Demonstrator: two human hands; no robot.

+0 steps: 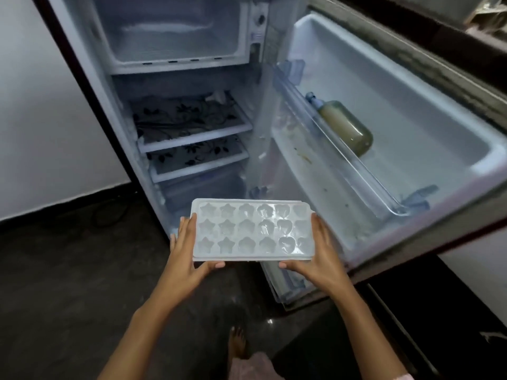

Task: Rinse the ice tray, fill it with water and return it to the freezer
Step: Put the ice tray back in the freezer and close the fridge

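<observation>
— What are the hands doing?
— The left hand (186, 250) and right hand (315, 253) each clasp one short end of the ice tray (252, 229), thumbs along the near edge, holding it level before the open fridge (175, 149).
— And the freezer?
— The freezer compartment (175, 31) stands open above, well apart from the tray. A bottle (345, 127) lies in the door shelf (356, 171).

Two white-framed fridge shelves (192, 137) carry black-and-white floral-patterned mats (183, 116), lying flat on them. In the open door's clear plastic rack (354, 160) stands a bottle of cloudy yellowish liquid (345, 127).
</observation>
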